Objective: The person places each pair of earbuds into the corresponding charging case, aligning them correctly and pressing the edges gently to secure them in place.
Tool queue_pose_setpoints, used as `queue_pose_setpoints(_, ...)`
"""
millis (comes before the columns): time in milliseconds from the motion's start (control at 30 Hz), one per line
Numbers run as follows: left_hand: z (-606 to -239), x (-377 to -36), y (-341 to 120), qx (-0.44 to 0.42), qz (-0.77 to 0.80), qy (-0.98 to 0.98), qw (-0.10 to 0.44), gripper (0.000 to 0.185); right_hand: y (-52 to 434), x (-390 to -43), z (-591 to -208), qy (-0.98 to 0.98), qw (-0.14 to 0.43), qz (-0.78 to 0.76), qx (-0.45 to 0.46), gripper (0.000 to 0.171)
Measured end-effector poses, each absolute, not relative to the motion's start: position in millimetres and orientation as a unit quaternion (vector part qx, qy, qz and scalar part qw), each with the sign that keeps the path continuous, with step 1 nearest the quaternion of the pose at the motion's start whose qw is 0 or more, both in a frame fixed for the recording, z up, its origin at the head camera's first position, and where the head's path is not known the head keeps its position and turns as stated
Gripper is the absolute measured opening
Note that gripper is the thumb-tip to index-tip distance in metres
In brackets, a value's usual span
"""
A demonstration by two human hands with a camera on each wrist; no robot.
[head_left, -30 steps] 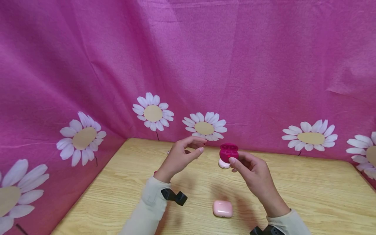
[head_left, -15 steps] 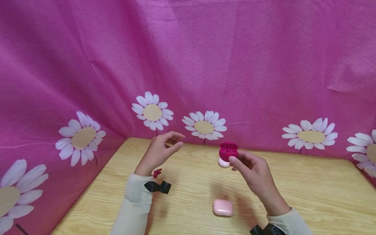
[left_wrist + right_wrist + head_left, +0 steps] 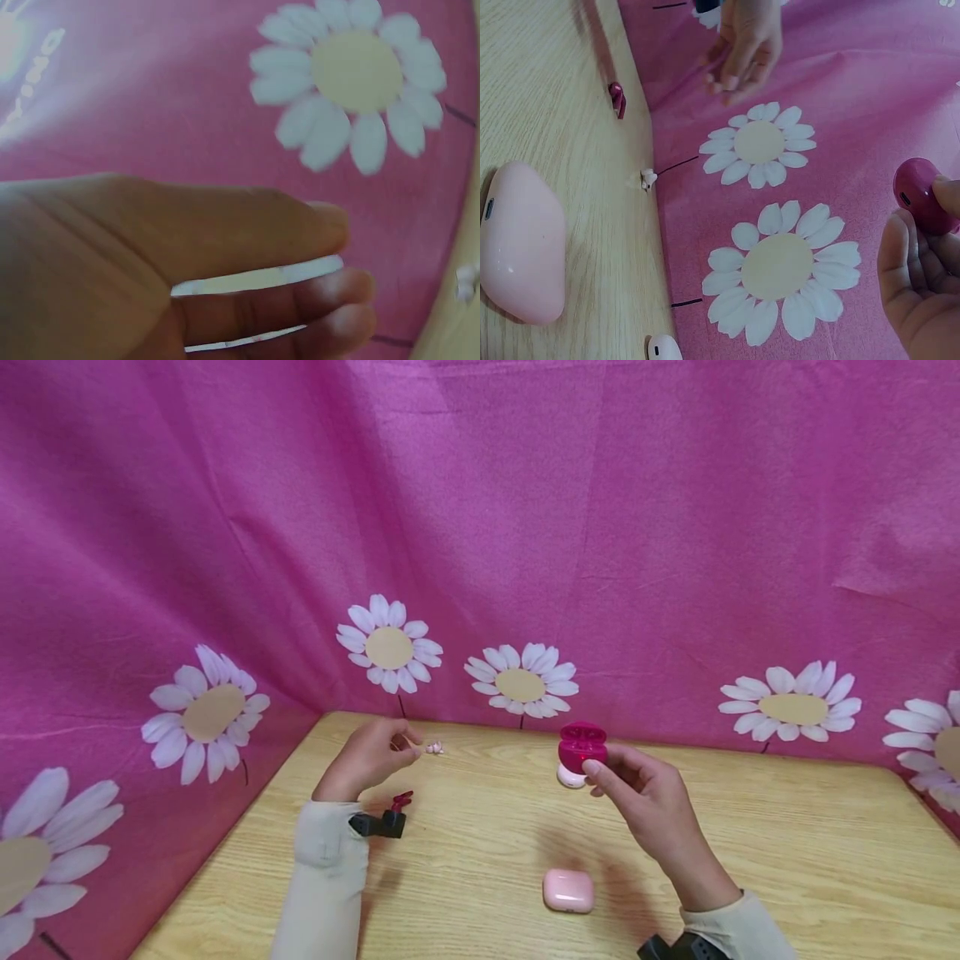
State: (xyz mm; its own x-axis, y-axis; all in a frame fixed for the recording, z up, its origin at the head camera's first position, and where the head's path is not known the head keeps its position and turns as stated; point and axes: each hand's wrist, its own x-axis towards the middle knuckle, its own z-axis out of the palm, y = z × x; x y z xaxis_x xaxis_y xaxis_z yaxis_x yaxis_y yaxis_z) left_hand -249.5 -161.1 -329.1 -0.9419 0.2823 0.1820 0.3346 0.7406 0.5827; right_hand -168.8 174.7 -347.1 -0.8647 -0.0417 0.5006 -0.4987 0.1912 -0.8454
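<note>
Two hands work apart; our right hand [image 3: 637,797] grips the open magenta case [image 3: 584,747] above the desk [image 3: 787,860] — keep it level; left hand [image 3: 367,758], fingers loosely curled and empty, nears the white earbud [image 3: 434,747]; pinch gently.

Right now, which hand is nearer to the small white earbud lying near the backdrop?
Left. The left hand reaches just beside the white earbud; the right hand is farther right, holding the magenta earbud case.
</note>
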Motion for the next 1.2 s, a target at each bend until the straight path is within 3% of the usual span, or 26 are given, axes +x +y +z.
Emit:
queue_pose_setpoints(300, -349, -259, -177, -0.133, -0.288, -0.948, -0.001, 0.005, 175, -168, -347, -0.75, 0.181, 0.61, 0.182, 0.019)
queue_pose_setpoints(567, -362, -258, -177, -0.019, -0.343, -0.932, -0.118, 0.008, 175, -167, -346, -0.762, 0.167, 0.609, 0.142, 0.024)
queue_pose_setpoints(800, -368, -260, -179, -0.029, -0.329, -0.935, -0.13, 0.006, 176, -167, -346, -0.76, 0.156, 0.622, 0.11, 0.027)
queue_pose_setpoints(1067, -374, -262, -178, -0.039, -0.27, -0.954, -0.128, 0.024, 176, -168, -346, -0.753, 0.157, 0.631, 0.1, 0.027)
queue_pose_setpoints(1200, -376, -262, -175, -0.037, -0.234, -0.964, -0.119, 0.018, 176, -168, -346, -0.755, 0.158, 0.628, 0.099, 0.027)
